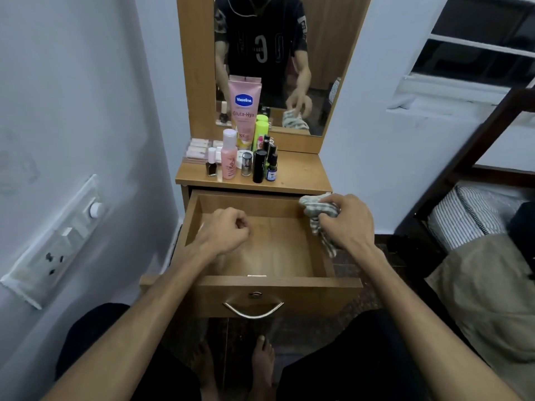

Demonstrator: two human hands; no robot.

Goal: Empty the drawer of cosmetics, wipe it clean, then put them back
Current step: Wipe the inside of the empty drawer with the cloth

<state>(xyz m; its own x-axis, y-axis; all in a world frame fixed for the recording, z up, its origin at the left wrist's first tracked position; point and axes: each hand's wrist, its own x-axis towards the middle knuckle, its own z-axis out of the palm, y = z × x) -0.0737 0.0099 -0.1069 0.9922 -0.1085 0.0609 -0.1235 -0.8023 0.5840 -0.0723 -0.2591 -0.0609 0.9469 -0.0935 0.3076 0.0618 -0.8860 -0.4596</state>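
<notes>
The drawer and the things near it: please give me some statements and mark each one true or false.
1. The drawer is pulled open and no cosmetics are seen inside it. True.
2. The right hand holds a striped cloth. True.
3. The left hand grips the pink Vaseline tube. False: the left hand is over the drawer with curled fingers and holds nothing; the tube stands on the dresser top against the mirror.
4. The cosmetics stand on the right half of the dresser top. False: they are grouped on its left half.
5. The drawer handle is a round wooden knob. False: it is a curved metal pull.
</notes>
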